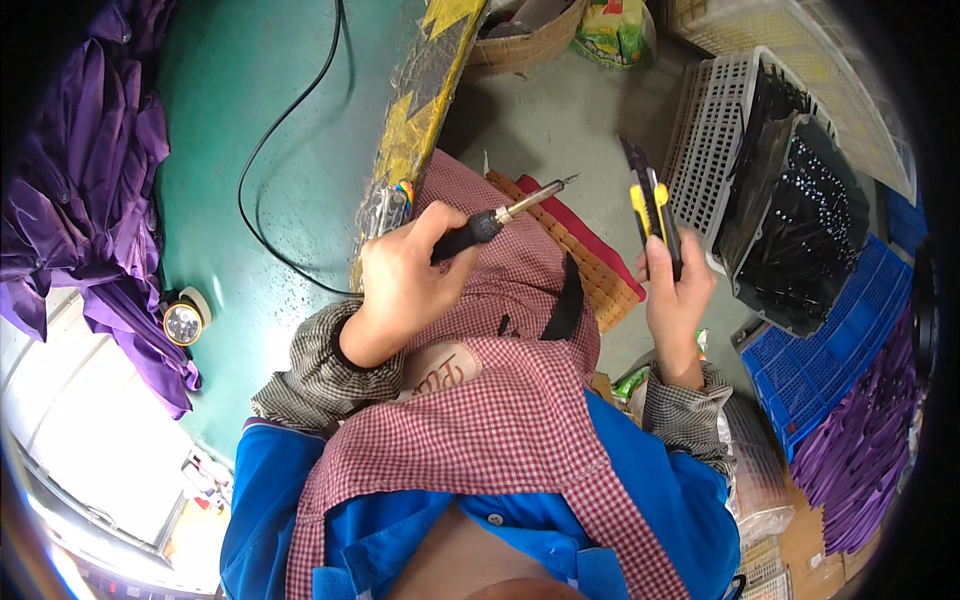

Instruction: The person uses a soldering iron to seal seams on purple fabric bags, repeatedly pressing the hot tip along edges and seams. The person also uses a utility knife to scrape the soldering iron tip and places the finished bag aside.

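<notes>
My left hand [405, 275] is closed around the black handle of a soldering iron [515, 208]. Its thin tip points up and to the right, above the checked apron [500, 400] on my lap. To the right, my right hand [677, 290] grips a yellow-and-black utility knife [657, 215], held upright between thumb and fingers. The upper end of the knife is dark and blurred, so I cannot make out its blade. Some distance separates the two tools. Beside my left hand runs the table edge, wrapped in yellow-and-black tape [410, 110].
A black cable [240, 185] curves over the green tabletop [290, 50]. Purple fabric [90, 190] and a small round gauge-like object [185, 318] lie left. At right stand a white crate [705, 140] with a dark beaded bag [800, 220] and a blue crate [815, 350].
</notes>
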The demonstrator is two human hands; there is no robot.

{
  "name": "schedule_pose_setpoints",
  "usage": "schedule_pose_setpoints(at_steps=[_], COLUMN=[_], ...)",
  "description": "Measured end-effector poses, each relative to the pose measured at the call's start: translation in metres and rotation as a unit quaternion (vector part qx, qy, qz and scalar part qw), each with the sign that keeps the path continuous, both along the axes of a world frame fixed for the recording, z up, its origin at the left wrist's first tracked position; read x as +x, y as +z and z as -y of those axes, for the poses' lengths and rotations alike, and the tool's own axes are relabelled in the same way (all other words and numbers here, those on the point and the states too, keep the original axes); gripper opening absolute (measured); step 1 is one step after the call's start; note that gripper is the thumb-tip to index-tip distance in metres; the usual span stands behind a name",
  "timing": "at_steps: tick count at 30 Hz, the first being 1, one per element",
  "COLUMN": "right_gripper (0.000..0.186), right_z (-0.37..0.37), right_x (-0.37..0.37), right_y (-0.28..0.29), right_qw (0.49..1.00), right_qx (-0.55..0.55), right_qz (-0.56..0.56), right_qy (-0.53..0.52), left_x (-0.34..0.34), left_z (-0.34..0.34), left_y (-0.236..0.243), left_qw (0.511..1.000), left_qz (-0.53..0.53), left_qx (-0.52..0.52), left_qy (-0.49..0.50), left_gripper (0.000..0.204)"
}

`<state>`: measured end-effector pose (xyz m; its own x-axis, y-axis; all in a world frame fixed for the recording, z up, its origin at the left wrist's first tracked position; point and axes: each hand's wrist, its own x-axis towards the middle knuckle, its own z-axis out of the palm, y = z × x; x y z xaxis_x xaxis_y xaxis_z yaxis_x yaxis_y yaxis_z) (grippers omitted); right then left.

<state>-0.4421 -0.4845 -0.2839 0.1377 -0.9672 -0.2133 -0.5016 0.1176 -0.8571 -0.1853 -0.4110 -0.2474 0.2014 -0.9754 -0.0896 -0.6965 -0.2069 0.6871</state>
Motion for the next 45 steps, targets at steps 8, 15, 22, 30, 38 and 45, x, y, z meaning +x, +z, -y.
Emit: schedule_pose_setpoints(at_steps=[8,15,22,30,38,45], right_gripper=[0.021,0.021,0.021,0.021,0.021,0.023], right_z=[-0.009,-0.009,-0.008,-0.007,-0.007,-0.007], right_x=[0.007,0.006,0.011,0.013,0.005,0.009], right_y=[0.003,0.002,0.008,0.010,0.001,0.002], right_qw=[0.997,0.997,0.995,0.992,0.997,0.996], right_qx=[-0.018,-0.030,-0.060,-0.087,-0.066,-0.065], right_qz=[0.049,0.033,0.013,-0.002,0.028,0.041], right_qy=[0.056,0.066,0.082,0.092,0.027,0.032], left_x=[0.000,-0.001,-0.003,-0.004,0.006,0.007], left_z=[-0.004,-0.003,0.001,0.004,0.005,0.007], left_y=[-0.007,-0.004,0.005,0.007,0.012,0.018], left_qw=[0.984,0.989,1.000,0.998,0.869,0.856], left_qz=[-0.173,-0.144,-0.026,0.045,-0.458,-0.474], left_qx=[0.023,0.015,-0.012,-0.049,0.183,0.201], left_qy=[0.032,0.018,0.002,-0.008,0.046,0.039], left_gripper=[0.022,0.022,0.020,0.019,0.015,0.016])
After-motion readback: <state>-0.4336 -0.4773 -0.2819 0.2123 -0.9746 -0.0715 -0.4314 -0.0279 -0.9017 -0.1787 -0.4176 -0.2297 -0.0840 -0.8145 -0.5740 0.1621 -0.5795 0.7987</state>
